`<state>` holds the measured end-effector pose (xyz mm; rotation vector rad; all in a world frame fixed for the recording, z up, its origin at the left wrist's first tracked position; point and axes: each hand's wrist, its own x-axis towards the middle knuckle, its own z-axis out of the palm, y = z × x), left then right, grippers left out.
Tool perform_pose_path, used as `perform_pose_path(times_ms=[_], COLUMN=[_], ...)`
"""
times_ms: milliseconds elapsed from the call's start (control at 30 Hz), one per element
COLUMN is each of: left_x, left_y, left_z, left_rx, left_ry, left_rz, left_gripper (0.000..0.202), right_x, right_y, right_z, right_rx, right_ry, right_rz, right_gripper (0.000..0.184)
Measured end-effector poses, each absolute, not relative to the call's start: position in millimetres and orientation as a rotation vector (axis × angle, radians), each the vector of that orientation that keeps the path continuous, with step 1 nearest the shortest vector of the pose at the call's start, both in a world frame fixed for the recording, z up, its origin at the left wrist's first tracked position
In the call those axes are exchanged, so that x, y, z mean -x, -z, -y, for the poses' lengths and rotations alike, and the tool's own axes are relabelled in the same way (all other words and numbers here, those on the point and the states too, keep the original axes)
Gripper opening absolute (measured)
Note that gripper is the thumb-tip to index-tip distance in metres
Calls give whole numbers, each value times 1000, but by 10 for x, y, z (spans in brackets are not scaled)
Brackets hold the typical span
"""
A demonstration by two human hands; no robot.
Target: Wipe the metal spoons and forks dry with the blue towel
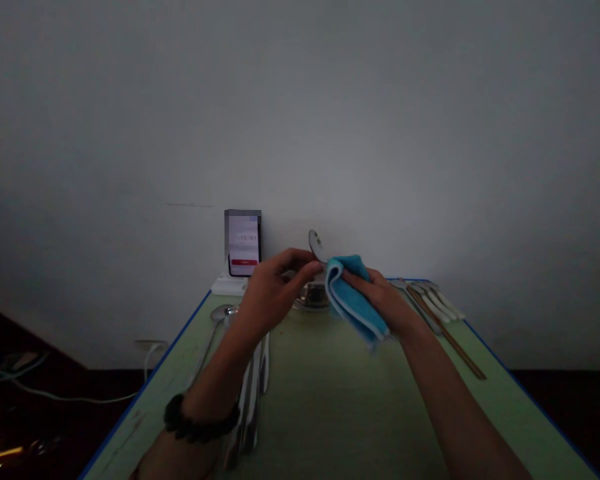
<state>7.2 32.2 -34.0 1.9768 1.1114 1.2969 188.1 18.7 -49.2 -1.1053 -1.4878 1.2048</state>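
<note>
The left hand (285,283) pinches the spoon (316,247) near its neck, thumb almost meeting fingers, the spoon's head tilted up and free against the pale wall (380,133). The right hand (383,297) closes round a folded blue cloth (355,297), which hides the handle. Both hands are raised over the far part of the table (330,400). Just past them a shiny dish (313,298), partly covered from sight, stands near the back edge. A broad stretch of green top opens toward the person, between cutlery (253,400) under the left forearm and chopsticks (450,335) on the right. White handles (443,303) reach the blue right edge. At the far left corner, a phone (244,243) stands upright by the wall
</note>
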Motion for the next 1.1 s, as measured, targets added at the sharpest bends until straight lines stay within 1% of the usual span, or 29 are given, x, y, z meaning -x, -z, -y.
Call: perform_pose_path(times_ms=[67,133,200,367,433,633,833,933,1100], left_x=[-124,-162,-191,-238,-247,-258,-225,-207,-194], left_y=[355,380,419,545,581,604,574,559,567], left_z=[-331,-343,-353,-383,-402,-446,-450,-448,-460], left_rx=[-1940,-1871,-1782,-1632,-1586,-1553,-1641,-1690,-1795], left_ry=[-1271,-1270,-1277,-1242,-1251,-1292,-1261,-1243,-1170], left_rz=[-1144,-1130,-1083,-980,-972,-1013,-1012,-1011,-1030], left_gripper=[26,31,36,43,43,28,32,31,29], right_x=[-1907,-1923,-1925,-1898,-1893,-1949,-1997,-1964,-1872], right_y=[493,489,485,462,449,440,431,432,459], right_z=[-176,-157,-139,-113,-108,-124,-149,-142,-109], right_rx=[1097,1106,1130,1117,1135,1237,1229,1239,1423], right_ry=[-1327,-1376,-1324,-1052,-1003,-897,-857,-761,-563], right_rz=[1433,1438,1543,2065,2173,2354,2392,2371,2396], right_gripper=[32,35,36,32,32,27,26,25,22])
